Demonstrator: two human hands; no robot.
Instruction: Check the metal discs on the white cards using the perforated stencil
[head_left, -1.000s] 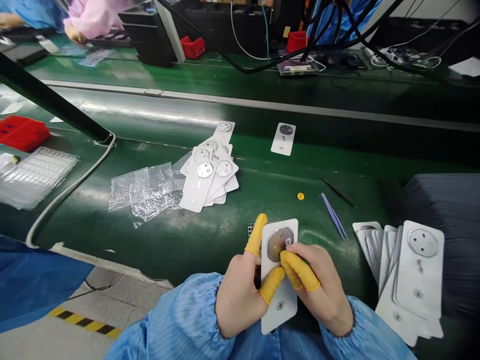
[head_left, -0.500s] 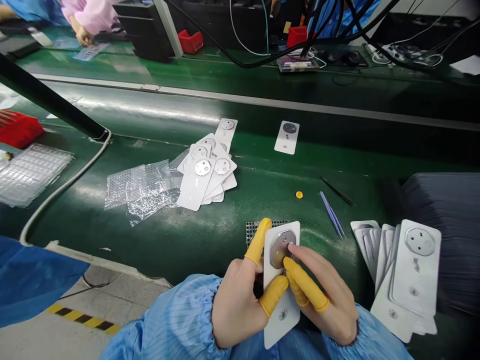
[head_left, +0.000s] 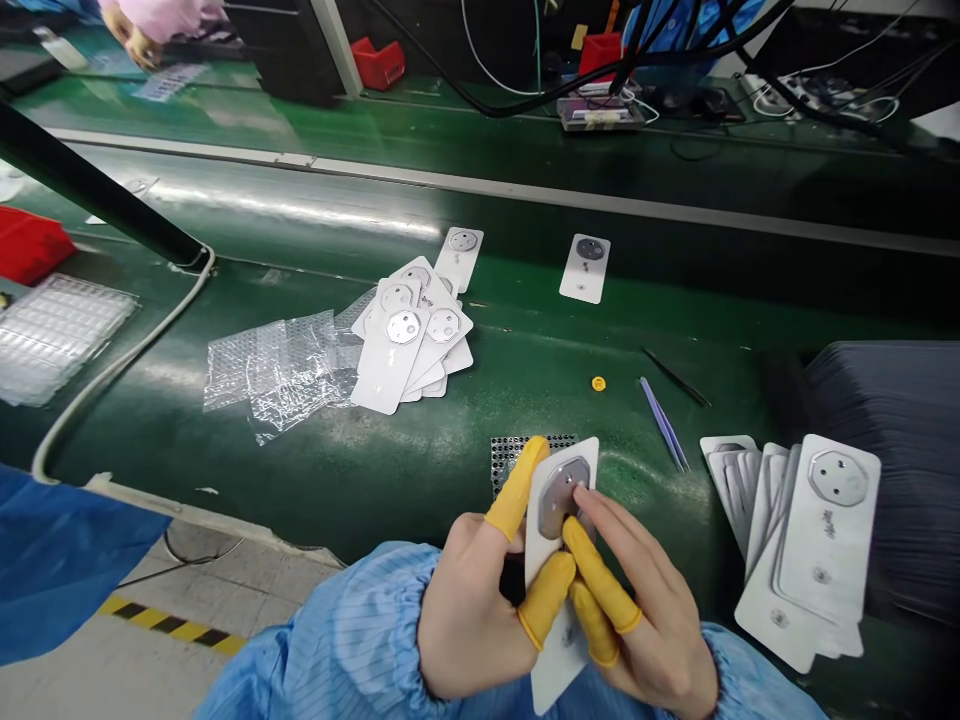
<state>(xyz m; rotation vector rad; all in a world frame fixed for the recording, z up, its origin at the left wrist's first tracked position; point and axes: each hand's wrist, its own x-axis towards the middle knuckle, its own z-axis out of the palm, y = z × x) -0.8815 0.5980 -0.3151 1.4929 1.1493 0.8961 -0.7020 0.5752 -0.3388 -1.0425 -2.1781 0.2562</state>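
Note:
A white phone back cover (head_left: 559,655) stands tilted in front of me, its grey eight-sided camera plate (head_left: 561,488) at the upper end. My left hand (head_left: 476,605) is closed around its left edge, with yellow finger cots on the thumb and index finger. My right hand (head_left: 645,610) presses closed fingers against the camera plate and the cover's face. Two of its fingers wear yellow cots; a bare fingertip touches the plate. Whether anything small is between these fingers is hidden. Behind the cover lies a sheet of small black dots (head_left: 510,455), partly covered by my left hand.
Loose back covers (head_left: 390,365) are piled left of centre beside bubble bags (head_left: 292,375). More covers (head_left: 825,530) are stacked at right, near dark trays (head_left: 892,450). Purple tweezers (head_left: 664,425), dark tweezers (head_left: 675,375) and a yellow cot (head_left: 598,384) lie between. A single cover (head_left: 585,268) lies farther back.
The held cover has turned slightly more edge-on and its lower end has dropped a little. My right fingers stay on the camera plate. The whole view has shifted slightly.

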